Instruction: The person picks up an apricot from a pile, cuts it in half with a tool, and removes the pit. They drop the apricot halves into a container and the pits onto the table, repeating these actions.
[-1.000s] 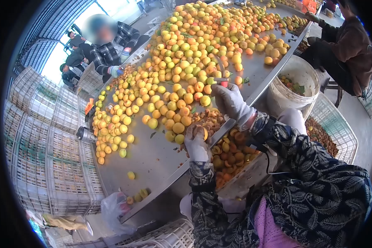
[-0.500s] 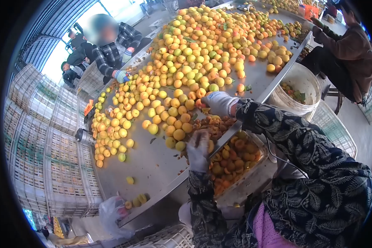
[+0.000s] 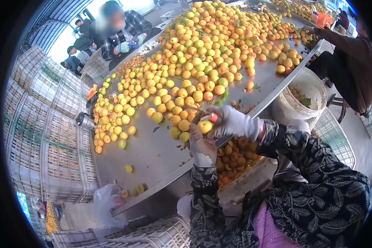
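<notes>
Near the table's front edge, my left hand holds a yellow apricot in its fingers. My right hand, in a pale glove, is closed around a small tool with a red part, close against that apricot. A large heap of apricots spreads over the metal table beyond my hands. Below the edge, under my hands, a crate holds apricot pieces.
A white bucket stands right of the table edge, with a crate below it. Stacked crates rise at the left. A plastic bag hangs at the near corner. Co-workers sit across and at the right.
My right hand has come down beside my left hand, and an apricot now shows between them. The co-worker across has drawn both hands together, back from the fruit.
</notes>
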Demonstrator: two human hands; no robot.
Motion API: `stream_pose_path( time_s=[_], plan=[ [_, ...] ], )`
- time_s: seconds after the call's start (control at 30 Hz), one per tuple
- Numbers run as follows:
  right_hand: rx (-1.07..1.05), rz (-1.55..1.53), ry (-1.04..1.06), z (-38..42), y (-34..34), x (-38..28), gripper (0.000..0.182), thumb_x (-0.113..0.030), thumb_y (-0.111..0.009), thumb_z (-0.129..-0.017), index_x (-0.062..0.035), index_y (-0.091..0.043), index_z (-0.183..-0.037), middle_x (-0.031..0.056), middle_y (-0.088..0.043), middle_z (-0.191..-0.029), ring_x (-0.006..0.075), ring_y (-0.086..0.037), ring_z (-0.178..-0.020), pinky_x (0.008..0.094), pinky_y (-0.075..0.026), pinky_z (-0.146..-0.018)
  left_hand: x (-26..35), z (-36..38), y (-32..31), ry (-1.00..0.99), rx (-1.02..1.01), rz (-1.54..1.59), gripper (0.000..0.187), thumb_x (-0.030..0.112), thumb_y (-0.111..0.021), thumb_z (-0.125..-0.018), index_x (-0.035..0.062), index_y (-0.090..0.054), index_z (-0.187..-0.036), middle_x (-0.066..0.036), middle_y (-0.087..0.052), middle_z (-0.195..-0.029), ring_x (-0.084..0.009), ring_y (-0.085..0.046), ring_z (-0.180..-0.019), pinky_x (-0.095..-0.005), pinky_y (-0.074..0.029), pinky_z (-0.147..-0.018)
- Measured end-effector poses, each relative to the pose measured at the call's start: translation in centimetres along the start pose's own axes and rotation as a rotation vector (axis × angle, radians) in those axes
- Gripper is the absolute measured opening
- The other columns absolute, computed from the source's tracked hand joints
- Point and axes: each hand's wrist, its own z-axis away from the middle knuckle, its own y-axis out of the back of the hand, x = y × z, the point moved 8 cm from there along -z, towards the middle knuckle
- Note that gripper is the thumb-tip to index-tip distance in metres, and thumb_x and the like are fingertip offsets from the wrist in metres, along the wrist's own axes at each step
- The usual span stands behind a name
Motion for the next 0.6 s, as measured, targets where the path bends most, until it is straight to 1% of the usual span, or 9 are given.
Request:
stream_pose_path(
  time_s=[0.03, 0.07, 0.1, 0.17, 0.2, 0.33, 0.5, 0.57, 0.6],
  plan=[
    [0.048, 0.039, 0.026, 0.7, -0.3, -0.6, 0.046, -0.021, -0.080, -0.077, -0.0011, -0.061, -0.114, 0.0090, -0.069, -0.097, 0.0158, -0.064, -0.089, 0.0317, -0.052, -0.080, 0.4, 0.5, -0.6, 0.012, 0.021, -0.050, 0.053, 0.044, -0.041, -0.102, 0.0011, -0.047, -0.133, -0.011, -0.054, -0.129, -0.0221, -0.054, -0.117, -0.0376, -0.050, -0.091],
    [0.056, 0.189, 0.055, 1.1, -0.6, -0.2, 0.042, -0.026, -0.072, -0.086, -0.0011, -0.059, -0.118, 0.0107, -0.068, -0.100, 0.0181, -0.064, -0.093, 0.0327, -0.051, -0.083, 0.9, 0.9, -0.1, -0.118, 0.009, -0.389, 0.054, 0.044, -0.036, -0.104, -0.0015, -0.048, -0.131, -0.011, -0.058, -0.120, -0.0182, -0.058, -0.108, -0.0312, -0.050, -0.090],
    [0.059, 0.186, 0.055, 1.7, -0.9, -0.3, 0.042, -0.026, -0.072, -0.086, -0.0011, -0.059, -0.118, 0.0107, -0.068, -0.100, 0.0181, -0.064, -0.093, 0.0327, -0.051, -0.083, 1.0, 1.0, -0.1, -0.116, 0.008, -0.393, 0.054, 0.044, -0.036, -0.104, -0.0015, -0.048, -0.131, -0.011, -0.058, -0.120, -0.0182, -0.058, -0.108, -0.0312, -0.050, -0.090],
    [0.149, -0.121, 0.087, 2.8, -0.5, -1.7, 0.038, -0.033, -0.062, -0.093, -0.0015, -0.060, -0.114, 0.0134, -0.067, -0.104, 0.0227, -0.064, -0.096, 0.0347, -0.051, -0.084, 1.0, 0.9, -1.0, -0.065, -0.123, -0.080, 0.054, 0.046, -0.037, -0.103, -0.0010, -0.052, -0.124, -0.011, -0.061, -0.113, -0.0179, -0.060, -0.104, -0.0295, -0.051, -0.086],
    [0.109, -0.102, 0.028, 3.3, -0.4, -2.2, 0.038, -0.036, -0.053, -0.098, 0.0000, -0.059, -0.111, 0.0179, -0.065, -0.103, 0.0301, -0.064, -0.094, 0.0373, -0.050, -0.083, 1.1, 1.0, -0.8, -0.066, -0.121, -0.080, 0.054, 0.046, -0.037, -0.103, -0.0010, -0.052, -0.124, -0.011, -0.061, -0.113, -0.0179, -0.060, -0.104, -0.0295, -0.051, -0.086],
    [0.028, 0.111, -0.030, 4.1, -0.6, -2.6, 0.039, -0.033, -0.048, -0.100, 0.0037, -0.057, -0.110, 0.0230, -0.063, -0.093, 0.0384, -0.062, -0.088, 0.0418, -0.049, -0.077, 1.4, 1.2, -0.7, -0.053, -0.131, -0.109, 0.054, 0.050, -0.040, -0.102, 0.0006, -0.055, -0.116, -0.009, -0.062, -0.106, -0.0174, -0.061, -0.095, -0.0296, -0.050, -0.083],
    [0.058, 0.211, -0.041, 4.3, -1.0, -2.8, 0.036, -0.029, -0.047, -0.101, 0.0033, -0.057, -0.110, 0.0246, -0.064, -0.095, 0.0402, -0.063, -0.092, 0.0437, -0.049, -0.078, 1.3, 1.6, -0.3, -0.036, -0.103, -0.228, 0.050, 0.048, -0.042, -0.102, 0.0017, -0.057, -0.113, -0.007, -0.061, -0.101, -0.0164, -0.058, -0.091, -0.0306, -0.048, -0.082],
    [0.070, 0.218, -0.045, 4.5, -1.3, -2.3, 0.035, -0.029, -0.047, -0.101, 0.0031, -0.057, -0.110, 0.0248, -0.065, -0.096, 0.0408, -0.063, -0.093, 0.0442, -0.049, -0.079, 2.1, 1.9, -0.2, -0.138, -0.067, -0.424, 0.044, 0.041, -0.043, -0.103, 0.0007, -0.057, -0.111, -0.007, -0.061, -0.100, -0.0167, -0.056, -0.093, -0.0306, -0.046, -0.083],
    [0.098, 0.279, -0.040, 4.7, -1.4, -2.4, 0.037, -0.032, -0.045, -0.102, 0.0029, -0.057, -0.106, 0.0222, -0.064, -0.088, 0.0388, -0.063, -0.085, 0.0416, -0.049, -0.073, 2.0, 2.0, -0.2, -0.139, -0.070, -0.425, 0.044, 0.041, -0.043, -0.103, 0.0007, -0.057, -0.111, -0.007, -0.061, -0.100, -0.0167, -0.056, -0.093, -0.0306, -0.046, -0.083]
  ],
)
